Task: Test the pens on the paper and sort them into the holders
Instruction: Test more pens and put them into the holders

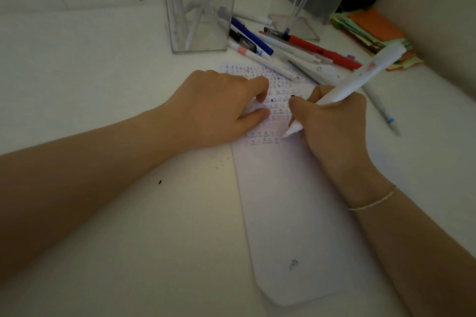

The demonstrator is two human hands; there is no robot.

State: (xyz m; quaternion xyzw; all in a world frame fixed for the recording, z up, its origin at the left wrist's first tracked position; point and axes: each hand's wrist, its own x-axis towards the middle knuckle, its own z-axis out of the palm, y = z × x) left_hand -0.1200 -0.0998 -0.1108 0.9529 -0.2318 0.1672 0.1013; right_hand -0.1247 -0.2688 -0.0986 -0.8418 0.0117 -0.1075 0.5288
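Observation:
A long white paper strip (pixel 291 201) lies on the table, its upper part covered with rows of small pen marks. My right hand (pixel 332 126) grips a white pen (pixel 360 77) in a writing hold, its tip touching the paper at the end of the lowest row. My left hand (pixel 219 108) presses the paper's upper left edge with loosely bent fingers. A clear holder (pixel 198 5) at the back holds several pens. A second clear holder (pixel 298 0) to its right looks nearly empty. Loose pens (pixel 283 46), among them red, blue and white ones, lie in a pile between the holders and the paper.
One white pen with a blue band (pixel 381 108) lies apart on the right of the paper. A stack of coloured paper notes (pixel 373 31) sits at the back right beside a wall. A dark object stands behind the right holder.

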